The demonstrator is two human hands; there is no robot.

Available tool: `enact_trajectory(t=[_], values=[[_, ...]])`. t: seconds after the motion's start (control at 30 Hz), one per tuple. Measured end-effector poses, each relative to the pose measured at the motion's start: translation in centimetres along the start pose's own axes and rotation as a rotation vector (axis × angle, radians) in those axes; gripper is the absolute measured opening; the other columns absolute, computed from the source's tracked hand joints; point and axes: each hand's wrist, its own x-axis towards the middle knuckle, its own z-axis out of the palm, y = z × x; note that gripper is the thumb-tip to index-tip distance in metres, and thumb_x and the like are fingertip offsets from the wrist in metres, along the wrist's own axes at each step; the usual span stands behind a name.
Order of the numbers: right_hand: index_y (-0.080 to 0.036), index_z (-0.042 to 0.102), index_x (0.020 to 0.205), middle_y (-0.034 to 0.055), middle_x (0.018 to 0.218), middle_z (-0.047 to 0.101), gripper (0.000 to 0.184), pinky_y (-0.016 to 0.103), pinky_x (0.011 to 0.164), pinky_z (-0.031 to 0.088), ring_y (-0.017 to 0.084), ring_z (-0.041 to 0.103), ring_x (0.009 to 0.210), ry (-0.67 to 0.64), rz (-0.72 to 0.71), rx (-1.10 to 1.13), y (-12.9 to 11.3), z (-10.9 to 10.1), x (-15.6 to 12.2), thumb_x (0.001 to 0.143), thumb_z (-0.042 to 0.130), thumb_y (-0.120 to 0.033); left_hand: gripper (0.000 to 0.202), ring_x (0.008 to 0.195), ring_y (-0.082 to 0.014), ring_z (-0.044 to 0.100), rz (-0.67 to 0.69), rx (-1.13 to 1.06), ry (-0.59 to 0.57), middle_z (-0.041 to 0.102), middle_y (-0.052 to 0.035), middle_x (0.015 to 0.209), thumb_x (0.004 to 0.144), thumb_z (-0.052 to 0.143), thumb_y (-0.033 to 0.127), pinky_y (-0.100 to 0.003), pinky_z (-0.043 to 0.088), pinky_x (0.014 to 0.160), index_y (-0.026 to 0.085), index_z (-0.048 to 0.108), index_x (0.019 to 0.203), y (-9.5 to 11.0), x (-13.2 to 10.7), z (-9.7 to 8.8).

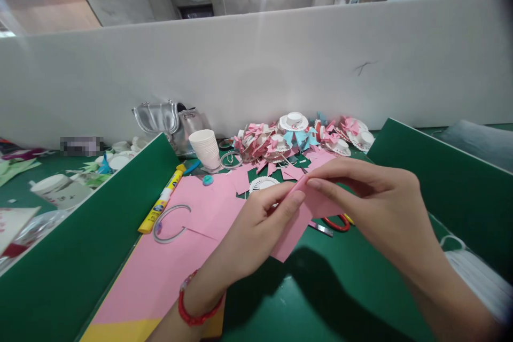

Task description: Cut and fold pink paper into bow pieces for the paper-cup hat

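A small sheet of pink paper [292,236] is held up above the green table, with a fold or edge pinched along its top. My left hand [256,230], with a red bracelet on the wrist, grips its left part between thumb and fingers. My right hand [360,192] pinches the top edge close beside the left fingertips. Below the paper lie the red handles of scissors [337,223], partly hidden by my right hand, and a short metallic strip [320,228]. Behind my hands is a white fluted paper plate [263,183], partly covered.
Large pink sheets [160,283], a grey ring [172,238] and a yellow glue tube [162,200] lie left. Stacked paper cups [205,149], a silver bag [160,117] and a pile of small paper hats with bows [294,122] stand behind. Green dividers [92,235] flank the table; a mask [479,278] lies right.
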Motion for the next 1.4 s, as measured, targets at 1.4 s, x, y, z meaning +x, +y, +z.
enact_trajectory(t=[1.4], values=[[-0.02, 0.064, 0.068, 0.0014, 0.068, 0.063, 0.011, 0.022, 0.056, 0.046, 0.013, 0.056, 0.064, -0.311, 0.083, 0.025, 2.1, -1.5, 1.5, 0.072, 0.06, -0.03, 0.009, 0.062, -0.0137, 0.057, -0.009, 0.149, 0.331, 0.066, 0.0013, 0.064, 0.062, 0.07, 0.025, -0.02, 0.042, 0.053, 0.02, 0.07, 0.07, -0.1, 0.2, -2.9]])
